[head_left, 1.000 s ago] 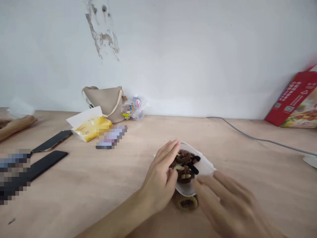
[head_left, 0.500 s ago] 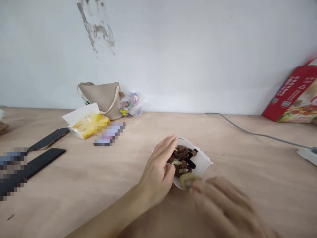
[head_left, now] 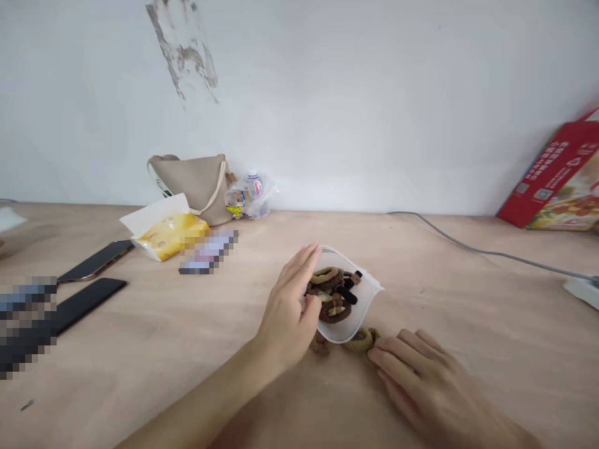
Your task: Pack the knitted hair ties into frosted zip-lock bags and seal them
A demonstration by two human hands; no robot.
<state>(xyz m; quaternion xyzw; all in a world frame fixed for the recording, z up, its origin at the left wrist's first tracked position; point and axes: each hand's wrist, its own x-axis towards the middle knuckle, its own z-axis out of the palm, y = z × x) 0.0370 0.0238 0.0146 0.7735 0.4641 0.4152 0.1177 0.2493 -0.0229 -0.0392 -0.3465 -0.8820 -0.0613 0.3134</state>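
Observation:
A white pouch (head_left: 354, 319) lies on the table with its mouth open toward me. Inside it are several brown and olive hair ties (head_left: 335, 310) and a black hair clip (head_left: 347, 295). My left hand (head_left: 291, 305) grips the pouch's left side, fingers stretched along it and thumb at the rim. Just in front of the pouch, my right hand (head_left: 416, 374) has its fingertips on an olive hair tie (head_left: 359, 340) on the table; the thumb is partly hidden. A brown hair tie (head_left: 321, 344) lies beside my left wrist, partly covered.
Phones (head_left: 96, 260) and a yellow tissue pack (head_left: 173, 237) lie at the left. Behind them stand a beige bag (head_left: 191, 181) and a bottle in clear plastic (head_left: 255, 187). A grey cable (head_left: 463, 248) runs rightward to a white power strip (head_left: 580, 293), below a red box (head_left: 538, 174).
The olive hair tie at the pouch's front rim now appears inside, on top of the others. My right hand has moved down onto another olive one. Left hand and pouch shifted slightly left and away.

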